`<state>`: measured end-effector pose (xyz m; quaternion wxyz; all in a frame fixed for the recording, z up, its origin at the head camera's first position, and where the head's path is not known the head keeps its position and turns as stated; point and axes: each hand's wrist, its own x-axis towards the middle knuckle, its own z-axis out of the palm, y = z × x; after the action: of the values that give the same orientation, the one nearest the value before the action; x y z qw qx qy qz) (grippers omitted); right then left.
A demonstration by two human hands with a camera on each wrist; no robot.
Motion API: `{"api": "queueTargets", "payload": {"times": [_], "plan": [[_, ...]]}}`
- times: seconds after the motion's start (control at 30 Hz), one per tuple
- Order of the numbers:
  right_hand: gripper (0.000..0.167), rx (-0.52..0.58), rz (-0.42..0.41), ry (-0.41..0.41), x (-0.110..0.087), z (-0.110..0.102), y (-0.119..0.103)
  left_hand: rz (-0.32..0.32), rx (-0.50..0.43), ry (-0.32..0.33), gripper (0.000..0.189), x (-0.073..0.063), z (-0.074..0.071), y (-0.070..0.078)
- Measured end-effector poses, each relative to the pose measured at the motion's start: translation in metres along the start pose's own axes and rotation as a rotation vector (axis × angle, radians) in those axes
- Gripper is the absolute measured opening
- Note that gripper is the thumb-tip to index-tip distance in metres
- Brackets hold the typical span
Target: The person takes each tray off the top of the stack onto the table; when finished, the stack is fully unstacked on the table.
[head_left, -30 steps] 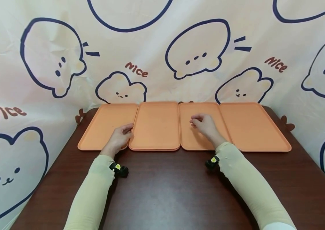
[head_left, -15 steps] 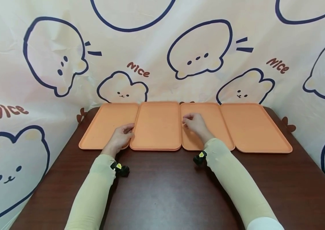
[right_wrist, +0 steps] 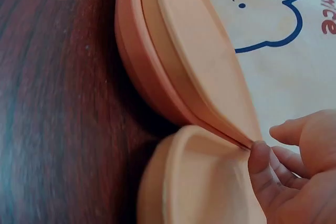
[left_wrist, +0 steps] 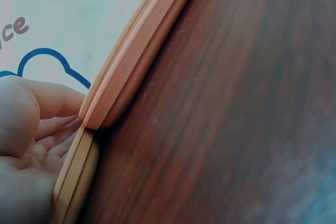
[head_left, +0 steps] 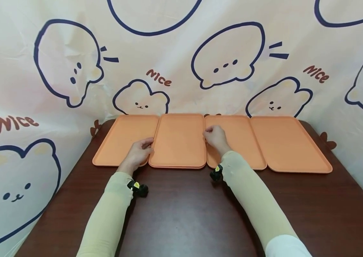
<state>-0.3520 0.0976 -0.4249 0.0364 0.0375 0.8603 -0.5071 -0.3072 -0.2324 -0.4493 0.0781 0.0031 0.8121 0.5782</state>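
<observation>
Two orange trays are stacked second from the left in a row; the upper tray (head_left: 179,141) covers most of the lower one. At its left edge is my left hand (head_left: 137,153), fingertips touching the rim, the palm (left_wrist: 37,156) over the neighbouring left tray (head_left: 126,134). My right hand (head_left: 217,139) is on the opposite side, fingertips at the right rim, above the third tray (head_left: 240,132). In the right wrist view, one fingertip (right_wrist: 258,153) meets the seam between the stacked trays. The stack lies flat.
A further orange tray (head_left: 292,142) ends the row on the right. All trays stand at the back of a dark brown wooden table (head_left: 175,210). Behind them hangs a pale cloth (head_left: 181,96) with cartoon drawings.
My right hand has moved left across the third tray to the stack's right rim. My left hand has kept its place at the left rim. The head view has turned slightly left.
</observation>
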Motion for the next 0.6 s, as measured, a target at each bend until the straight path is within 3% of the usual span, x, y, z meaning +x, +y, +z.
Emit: {"api": "queueTargets", "payload": {"times": [0.23,0.37,0.47,0.6], "plan": [[0.025,-0.018,0.004,0.041,0.004,0.005,0.008,-0.006,0.012,0.012,0.06,0.001,0.0,-0.001],[0.014,-0.101,-0.027,0.064,0.006,0.008,0.007,-0.005,0.011,0.022,0.06,0.0,0.0,0.0],[0.029,-0.161,-0.046,0.068,0.009,0.011,0.003,-0.004,0.012,0.024,0.06,0.0,0.001,0.0],[0.044,-0.155,-0.001,0.065,0.009,0.013,-0.001,-0.012,0.007,0.013,0.059,0.0,0.0,-0.001]]}}
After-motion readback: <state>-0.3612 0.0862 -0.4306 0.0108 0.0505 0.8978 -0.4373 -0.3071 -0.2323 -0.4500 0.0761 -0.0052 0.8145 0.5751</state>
